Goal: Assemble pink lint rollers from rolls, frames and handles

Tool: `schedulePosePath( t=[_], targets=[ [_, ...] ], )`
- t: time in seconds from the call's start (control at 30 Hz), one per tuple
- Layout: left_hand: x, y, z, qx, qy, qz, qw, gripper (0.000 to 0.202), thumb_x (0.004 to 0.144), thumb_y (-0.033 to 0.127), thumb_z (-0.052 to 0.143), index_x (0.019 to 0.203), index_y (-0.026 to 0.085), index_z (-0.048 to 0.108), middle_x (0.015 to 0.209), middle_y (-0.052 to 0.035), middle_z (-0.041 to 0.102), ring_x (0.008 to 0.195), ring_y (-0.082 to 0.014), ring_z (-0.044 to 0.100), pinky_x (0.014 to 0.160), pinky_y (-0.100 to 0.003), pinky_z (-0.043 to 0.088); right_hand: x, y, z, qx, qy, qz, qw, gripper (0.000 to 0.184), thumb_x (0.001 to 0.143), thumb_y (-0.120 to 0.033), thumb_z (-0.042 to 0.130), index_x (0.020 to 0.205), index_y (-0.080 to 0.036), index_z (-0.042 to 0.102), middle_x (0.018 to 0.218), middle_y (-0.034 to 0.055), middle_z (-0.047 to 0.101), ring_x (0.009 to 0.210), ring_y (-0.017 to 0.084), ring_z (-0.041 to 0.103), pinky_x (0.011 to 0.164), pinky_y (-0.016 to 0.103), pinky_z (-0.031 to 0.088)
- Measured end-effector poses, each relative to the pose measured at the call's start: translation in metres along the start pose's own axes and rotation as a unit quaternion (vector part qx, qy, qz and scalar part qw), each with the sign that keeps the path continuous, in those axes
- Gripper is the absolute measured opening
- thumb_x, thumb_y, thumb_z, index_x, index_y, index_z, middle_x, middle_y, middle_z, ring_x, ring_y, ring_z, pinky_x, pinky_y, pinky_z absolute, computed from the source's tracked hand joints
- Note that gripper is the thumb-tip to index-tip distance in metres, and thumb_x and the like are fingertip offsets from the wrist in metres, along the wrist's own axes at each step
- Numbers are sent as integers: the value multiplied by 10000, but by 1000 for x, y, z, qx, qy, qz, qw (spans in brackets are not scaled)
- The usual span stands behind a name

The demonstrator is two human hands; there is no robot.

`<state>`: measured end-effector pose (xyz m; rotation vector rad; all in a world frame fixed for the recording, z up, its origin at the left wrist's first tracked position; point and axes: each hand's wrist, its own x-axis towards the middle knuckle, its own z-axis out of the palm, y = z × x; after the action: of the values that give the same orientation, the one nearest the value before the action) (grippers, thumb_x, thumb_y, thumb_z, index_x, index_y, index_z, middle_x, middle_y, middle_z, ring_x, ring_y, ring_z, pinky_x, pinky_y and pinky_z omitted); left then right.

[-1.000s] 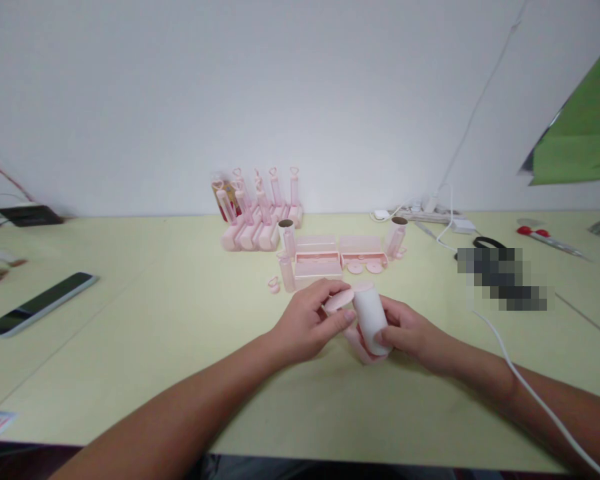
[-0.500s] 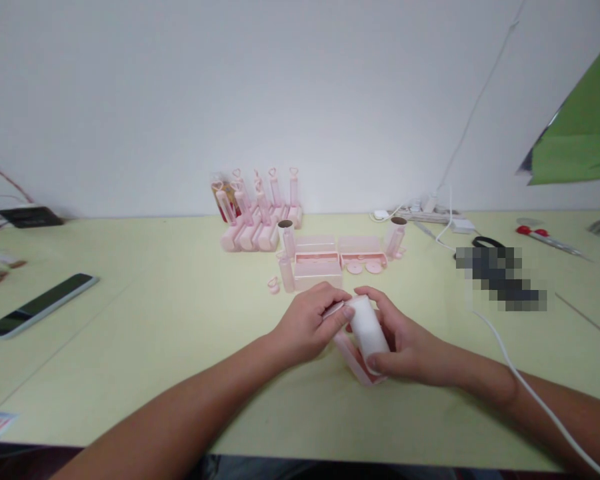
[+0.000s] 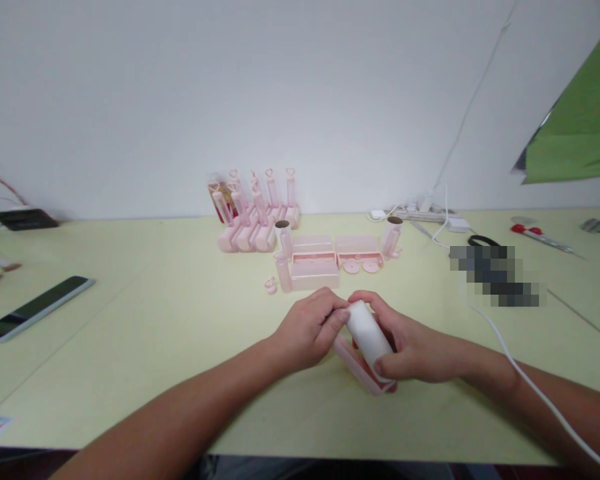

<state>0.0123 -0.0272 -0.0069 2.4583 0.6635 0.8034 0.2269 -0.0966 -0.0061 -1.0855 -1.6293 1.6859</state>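
Right hand (image 3: 415,350): fingers grip the white roll (image 3: 369,337), thumb near its close end, forefinger at its far end.
Left hand (image 3: 307,327): fingertips bunch at the roll's far end; whether they pinch anything is hidden.
Roll and case: best kept parallel, it seems, with even, light pressure and fingertips clear of the case's rim.
Roll's axis: slants from far left to near right, roughly along the case; one end points toward the left fingertips, the other toward the person's right.
Roll's place: above the open pink case (image 3: 354,365), low over the table (image 3: 190,407); how deep it sits cannot be told.
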Motion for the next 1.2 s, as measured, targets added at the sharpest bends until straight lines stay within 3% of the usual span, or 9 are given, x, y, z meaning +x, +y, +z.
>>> schedulePosePath(
  t=[0.3, 0.5, 0.83, 1.0, 1.2],
  targets=[
    [-3, -5, 9, -3, 42, -34, 999, 253, 925, 393, 568, 976, 168, 672, 790, -24, 620, 709, -135, 560, 665, -256, 404, -3, -6, -5, -39, -22, 27, 999, 865, 683, -31, 589, 1400, -315, 198, 819, -61, 530, 557, 104, 585, 463, 198, 485],
    [-2, -7, 8, -20, 17, -47, 999, 379, 795, 509, 713, 960, 169, 684, 776, -11, 609, 683, -126, 530, 627, -241, 373, -4, -5, -6, -61, -39, 36, 997, 852, 679, -39, 606, 1388, -313, 219, 806, -58, 549, 548, 101, 579, 442, 173, 454],
    [-1, -1, 7, -144, -17, -149, 978, 494, 637, 563, 809, 823, 149, 616, 620, 56, 475, 560, -79, 382, 510, -199, 284, -6, -10, -11, -140, -61, 16, 988, 780, 654, -79, 649, 1334, -282, 324, 838, -47, 521, 576, 79, 532, 426, 131, 352],
    [-1, -4, 8, -188, -29, -165, 968, 606, 569, 521, 864, 949, 169, 551, 599, 91, 431, 519, -69, 361, 474, -190, 263, -7, -7, -7, -159, -54, -3, 986, 812, 644, -81, 643, 1371, -280, 340, 972, 8, 577, 644, 101, 543, 479, 163, 392],
    [0, -8, 5, -161, 33, -135, 977, 609, 585, 519, 857, 988, 184, 547, 656, 66, 468, 563, -85, 419, 511, -197, 316, -4, 10, 3, -157, 16, -82, 984, 974, 657, -89, 628, 1508, -262, 187, 1197, 82, 577, 770, 149, 569, 593, 223, 443]
  ],
)
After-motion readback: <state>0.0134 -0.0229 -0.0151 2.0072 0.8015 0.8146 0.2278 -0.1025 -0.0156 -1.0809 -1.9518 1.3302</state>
